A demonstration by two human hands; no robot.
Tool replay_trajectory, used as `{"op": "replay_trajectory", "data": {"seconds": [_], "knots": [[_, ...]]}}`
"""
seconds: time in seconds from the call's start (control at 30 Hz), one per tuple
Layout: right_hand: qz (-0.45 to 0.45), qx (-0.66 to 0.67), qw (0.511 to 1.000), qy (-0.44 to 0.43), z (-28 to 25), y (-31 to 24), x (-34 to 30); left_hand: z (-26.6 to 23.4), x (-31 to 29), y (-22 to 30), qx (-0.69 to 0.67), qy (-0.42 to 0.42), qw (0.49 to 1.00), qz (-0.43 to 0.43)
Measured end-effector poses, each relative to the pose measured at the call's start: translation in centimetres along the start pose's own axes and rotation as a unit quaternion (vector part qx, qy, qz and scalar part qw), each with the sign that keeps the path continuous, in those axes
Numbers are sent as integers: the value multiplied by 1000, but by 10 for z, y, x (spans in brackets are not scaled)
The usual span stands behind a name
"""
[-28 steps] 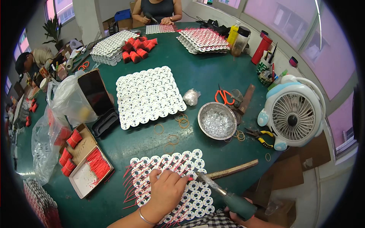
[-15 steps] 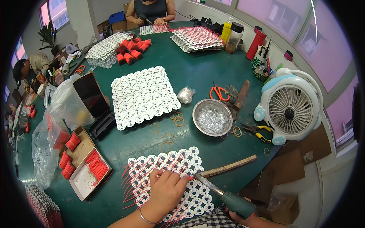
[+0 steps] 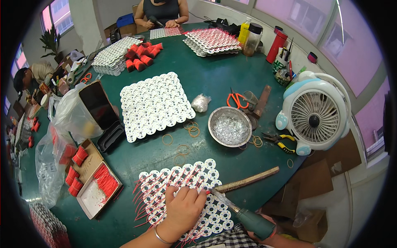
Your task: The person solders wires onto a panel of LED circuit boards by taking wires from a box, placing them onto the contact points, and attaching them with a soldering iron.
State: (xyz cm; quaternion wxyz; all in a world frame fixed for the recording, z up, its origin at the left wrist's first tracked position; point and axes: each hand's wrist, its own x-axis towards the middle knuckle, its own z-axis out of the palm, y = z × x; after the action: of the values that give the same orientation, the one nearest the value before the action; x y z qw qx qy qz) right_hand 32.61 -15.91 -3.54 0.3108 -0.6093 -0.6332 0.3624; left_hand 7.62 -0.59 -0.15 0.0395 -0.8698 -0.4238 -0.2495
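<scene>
A panel of joined round white circuit boards [image 3: 213,219] lies before me, with thin red wires [image 3: 142,198] trailing off its left side. My left hand [image 3: 185,210] rests over the panel, fingers closed in a pinch at a red wire by its right part. The green-handled soldering iron [image 3: 255,223] is in my right hand [image 3: 253,236], mostly hidden behind the handle. Its tip meets the panel close to my left fingertips. A worn wooden stick [image 3: 252,178] reaches from beside the tip to the right.
Beyond the panel are a metal bowl of silvery bits [image 3: 230,127], another white panel [image 3: 155,107] and rubber bands [image 3: 193,130]. A box of red wires [image 3: 99,186] sits left; pliers [image 3: 285,142] and a fan [image 3: 314,120] right. Another person [image 3: 165,14] works across the table.
The view has shifted slightly. My left hand stays at nearly the same spot on the panel, and the soldering iron has dipped a little toward the lower left.
</scene>
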Motion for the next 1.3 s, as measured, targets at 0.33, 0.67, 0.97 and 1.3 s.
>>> {"op": "replay_trajectory", "data": {"seconds": [0.33, 0.67, 0.97, 1.3], "knots": [[-123, -224, 966, 41, -10, -50, 17, 5, -4, -4, -24, 16, 1000, -2], [172, 310, 930, 98, 20, -2, -9, 3, 1, 0, -18, 20, 1000, 8], [-50, -12, 997, 58, -9, -59, 23, 4, -1, 1, -9, 4, 1000, -9], [66, 497, 865, 12, 24, -56, 78, -21, -5, -4, 4, -43, 999, -27]]}}
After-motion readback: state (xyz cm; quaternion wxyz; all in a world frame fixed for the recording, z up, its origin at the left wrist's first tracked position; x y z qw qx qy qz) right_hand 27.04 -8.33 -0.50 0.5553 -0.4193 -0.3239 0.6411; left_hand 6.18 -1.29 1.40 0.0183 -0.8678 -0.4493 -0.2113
